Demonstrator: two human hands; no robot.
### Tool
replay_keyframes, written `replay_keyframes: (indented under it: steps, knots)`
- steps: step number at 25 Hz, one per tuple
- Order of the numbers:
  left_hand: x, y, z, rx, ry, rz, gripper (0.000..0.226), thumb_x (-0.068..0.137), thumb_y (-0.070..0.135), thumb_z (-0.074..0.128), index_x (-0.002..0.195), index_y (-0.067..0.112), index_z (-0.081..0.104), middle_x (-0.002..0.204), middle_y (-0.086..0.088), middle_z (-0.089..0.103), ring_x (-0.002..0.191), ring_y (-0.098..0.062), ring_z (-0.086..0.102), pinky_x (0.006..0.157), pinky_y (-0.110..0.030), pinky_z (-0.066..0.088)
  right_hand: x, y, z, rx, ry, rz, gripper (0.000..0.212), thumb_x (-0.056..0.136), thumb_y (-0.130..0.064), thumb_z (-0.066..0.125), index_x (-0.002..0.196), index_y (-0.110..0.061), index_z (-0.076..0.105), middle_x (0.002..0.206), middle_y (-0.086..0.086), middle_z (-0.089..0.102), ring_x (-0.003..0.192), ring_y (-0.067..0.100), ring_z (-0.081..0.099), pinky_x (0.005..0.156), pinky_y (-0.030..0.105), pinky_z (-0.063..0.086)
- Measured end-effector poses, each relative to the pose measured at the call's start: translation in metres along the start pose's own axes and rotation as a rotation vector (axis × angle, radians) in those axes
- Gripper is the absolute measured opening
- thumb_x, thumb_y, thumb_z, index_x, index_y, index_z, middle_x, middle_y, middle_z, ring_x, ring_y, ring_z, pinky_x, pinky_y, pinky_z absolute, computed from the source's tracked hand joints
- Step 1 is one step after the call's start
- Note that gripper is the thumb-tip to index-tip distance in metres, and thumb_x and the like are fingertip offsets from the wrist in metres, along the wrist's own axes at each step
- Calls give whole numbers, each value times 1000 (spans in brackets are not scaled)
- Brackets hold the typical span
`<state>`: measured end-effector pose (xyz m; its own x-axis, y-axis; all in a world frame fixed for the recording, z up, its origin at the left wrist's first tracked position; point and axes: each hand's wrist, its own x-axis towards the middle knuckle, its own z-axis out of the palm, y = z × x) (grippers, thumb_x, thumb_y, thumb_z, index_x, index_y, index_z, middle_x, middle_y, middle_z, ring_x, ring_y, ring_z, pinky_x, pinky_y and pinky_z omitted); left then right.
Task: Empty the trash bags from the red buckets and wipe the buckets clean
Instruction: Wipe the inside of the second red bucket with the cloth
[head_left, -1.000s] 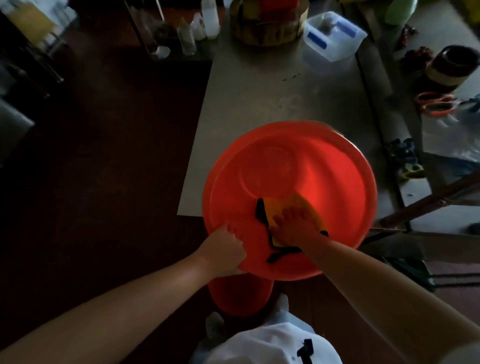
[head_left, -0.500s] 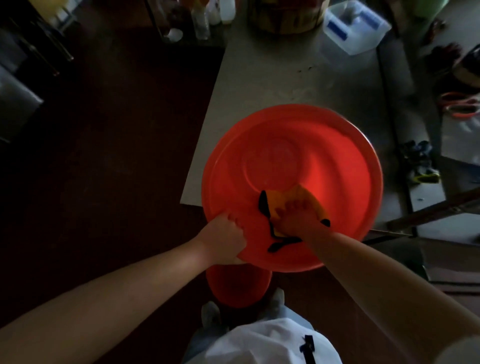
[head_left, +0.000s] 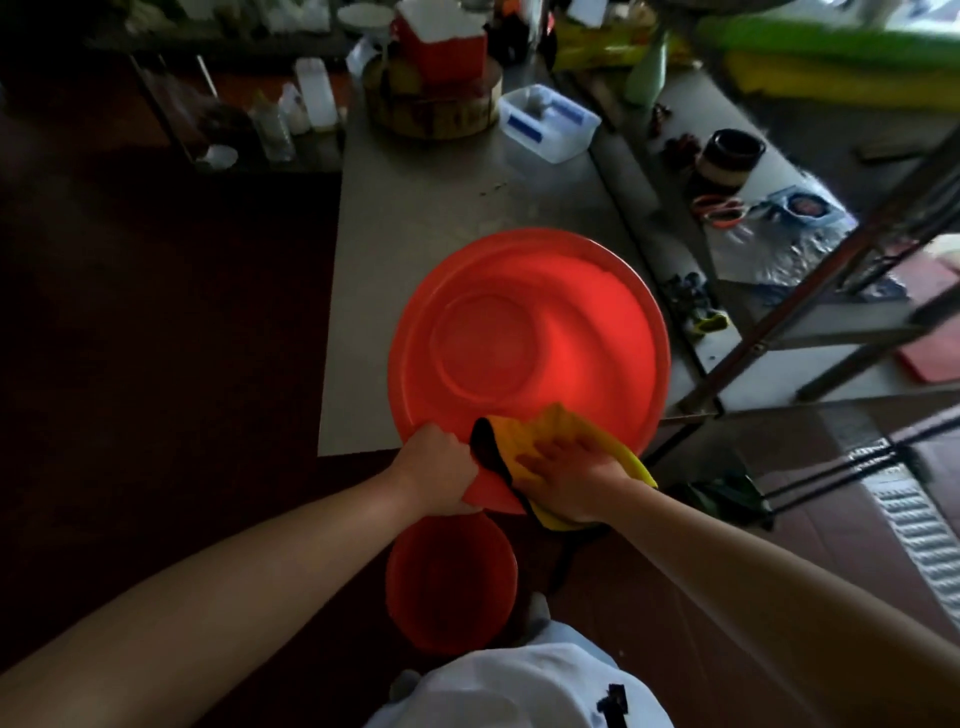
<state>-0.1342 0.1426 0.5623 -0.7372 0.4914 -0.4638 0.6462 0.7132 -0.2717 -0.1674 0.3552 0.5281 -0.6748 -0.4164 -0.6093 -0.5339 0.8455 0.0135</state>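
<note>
Now I am wiping the inside of the large round red plastic bucket (head_left: 535, 332), and it seems to hold no bag any more, so I judge this step to be the cleaning one. My left hand (head_left: 439, 467) grips the near rim with curled fingers and steadies the bucket. My right hand (head_left: 571, 475) lies flat, fingers straight and spread, and presses the yellow cloth with a black border (head_left: 550, 426) against the near inner wall and over the rim.

To do this well, I think I should keep the palm flat so the cloth does not bunch, go round the wall in overlapping strokes and then down to the round bottom. The left hand can turn the bucket a little each time, so that the unwiped part comes to me.

The bucket leans on the near edge of the grey metal table (head_left: 415, 208), towards its near right corner, and the near part hangs over the edge. Both hands are on this overhanging part, just beside each other, the cloth between them. A smaller red bucket (head_left: 449, 582) stands lower, below my left hand, close to my body.
</note>
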Motion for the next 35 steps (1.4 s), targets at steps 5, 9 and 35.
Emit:
replay_keyframes:
  steps: [5, 9, 35]
  knots:
    - [-22, -11, -2, 149, 0, -4, 65, 91, 73, 40, 102, 17, 70, 100, -3, 70, 90, -25, 67, 79, -32, 46, -11, 12, -2, -135, 100, 71, 94, 81, -84, -5, 156, -39, 30, 165, 2, 25, 152, 27, 18, 123, 48, 6]
    - [-46, -45, -2, 252, -33, -48, 59, 92, 70, 43, 113, 20, 66, 112, -2, 66, 104, -23, 64, 83, -34, 39, -11, 2, -11, -212, 74, -5, 115, 63, -98, -3, 159, -38, 18, 169, 4, 14, 155, 29, 8, 124, 49, 0]
    - [19, -39, 19, 69, -131, -195, 49, 95, 61, 46, 111, 20, 68, 112, -5, 68, 104, -27, 63, 96, -41, 35, 46, 49, -38, -412, 99, -201, 96, 76, -73, 60, 157, -43, 18, 161, -2, 30, 147, 28, 29, 120, 52, 16]
